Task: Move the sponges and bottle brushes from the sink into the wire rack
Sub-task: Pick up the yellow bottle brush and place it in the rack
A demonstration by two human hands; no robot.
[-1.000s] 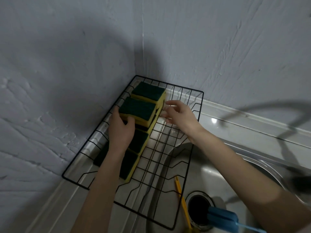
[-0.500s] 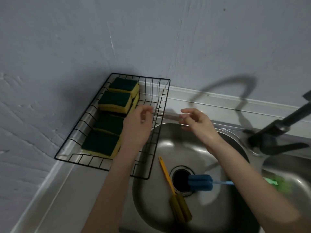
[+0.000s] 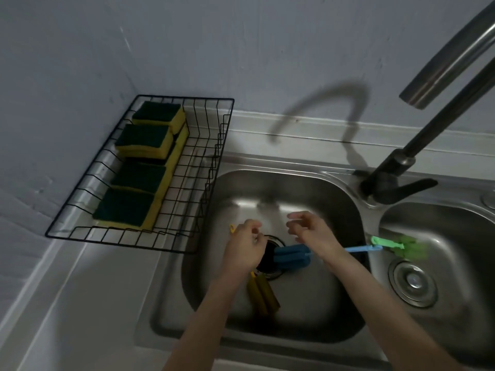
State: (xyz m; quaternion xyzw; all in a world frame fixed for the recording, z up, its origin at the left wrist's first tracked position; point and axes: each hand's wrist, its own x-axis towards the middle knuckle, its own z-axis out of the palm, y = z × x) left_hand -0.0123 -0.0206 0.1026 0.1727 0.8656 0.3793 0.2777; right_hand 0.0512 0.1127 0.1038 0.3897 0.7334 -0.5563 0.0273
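Observation:
Several green-and-yellow sponges (image 3: 144,159) lie stacked along the left side of the black wire rack (image 3: 211,167) in the corner. In the left sink basin (image 3: 321,311) a blue bottle brush (image 3: 292,255) lies across the drain, its handle resting on the divider. A yellow bottle brush (image 3: 262,293) lies beside it, partly hidden under my left hand (image 3: 243,250). A green bottle brush (image 3: 401,246) lies in the right basin. My right hand (image 3: 313,234) hovers just above the blue brush. Both hands hold nothing, fingers loosely curled.
A dark faucet (image 3: 393,170) rises between the basins, its spout arching overhead at top right. The right basin (image 3: 455,290) has a strainer drain. Grey walls close the corner behind the rack. The counter runs along the left.
Both hands left the rack and moved down into the left basin over the brushes. The view swung right, bringing the faucet and right basin into sight.

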